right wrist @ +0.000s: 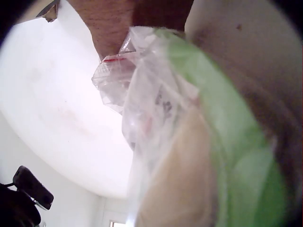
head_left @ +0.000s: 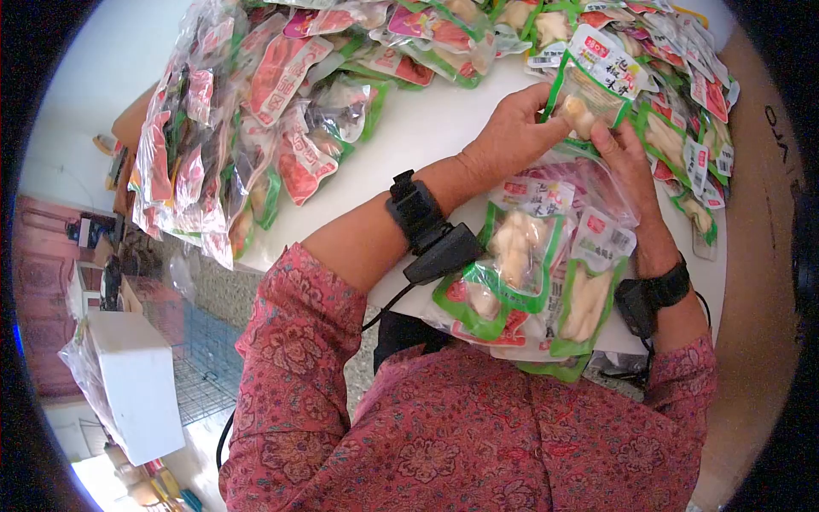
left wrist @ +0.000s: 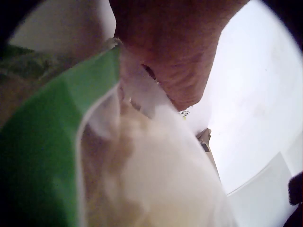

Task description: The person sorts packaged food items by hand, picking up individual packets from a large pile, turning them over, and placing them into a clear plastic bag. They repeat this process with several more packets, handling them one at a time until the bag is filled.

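Both hands hold one green-edged snack packet (head_left: 601,61) with a clear window and pale pieces inside. My left hand (head_left: 519,128) pinches its lower left edge between thumb and fingers. At the lower right edge, the right hand (head_left: 630,162) grips it with the thumb on the front. Below the hands, a clear plastic bag (head_left: 610,183) lies with several similar packets, among them a packet of pale pieces (head_left: 514,256) and one of long pale strips (head_left: 589,294). Close up, a green-edged packet (left wrist: 52,146) fills much of the left wrist view, and another green-edged packet (right wrist: 227,127) fills the right wrist view.
A heap of red-labelled packets (head_left: 290,77) covers the white table (head_left: 409,128) at the far left and back. More packets (head_left: 674,128) pile up at the right, beside a brown cardboard surface (head_left: 759,213). On the floor at left stand a white box (head_left: 136,384) and a wire cage (head_left: 205,375).
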`<move>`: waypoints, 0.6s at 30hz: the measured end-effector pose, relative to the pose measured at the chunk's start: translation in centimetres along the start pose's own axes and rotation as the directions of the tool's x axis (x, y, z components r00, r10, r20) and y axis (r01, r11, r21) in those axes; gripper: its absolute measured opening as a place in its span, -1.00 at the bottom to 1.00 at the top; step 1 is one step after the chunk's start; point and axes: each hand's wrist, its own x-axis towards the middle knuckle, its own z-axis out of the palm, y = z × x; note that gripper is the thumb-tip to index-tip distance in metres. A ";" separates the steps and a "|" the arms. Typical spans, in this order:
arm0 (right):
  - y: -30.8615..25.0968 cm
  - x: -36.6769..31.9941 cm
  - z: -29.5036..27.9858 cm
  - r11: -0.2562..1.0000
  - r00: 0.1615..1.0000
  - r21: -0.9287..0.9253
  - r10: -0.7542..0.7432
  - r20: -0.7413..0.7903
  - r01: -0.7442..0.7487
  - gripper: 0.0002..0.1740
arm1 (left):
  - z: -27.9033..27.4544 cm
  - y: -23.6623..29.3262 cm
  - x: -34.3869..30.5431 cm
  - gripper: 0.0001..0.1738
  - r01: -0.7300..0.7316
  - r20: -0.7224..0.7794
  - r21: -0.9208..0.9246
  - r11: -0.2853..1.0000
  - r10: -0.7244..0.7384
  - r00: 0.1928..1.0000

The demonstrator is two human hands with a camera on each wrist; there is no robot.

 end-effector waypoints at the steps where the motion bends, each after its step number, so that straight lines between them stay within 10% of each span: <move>1: 0.0 0.0 0.1 1.000 1.000 0.000 0.002 0.001 -0.002 -0.60 | 0.0 -0.1 0.0 -0.72 0.014 -0.001 -0.002 1.000 -0.014 1.000; 18: 0.1 -0.1 0.4 0.996 0.996 0.031 -0.085 -0.024 0.086 -0.66 | 0.1 0.4 -0.2 -0.72 0.102 0.004 0.178 0.979 -0.104 0.995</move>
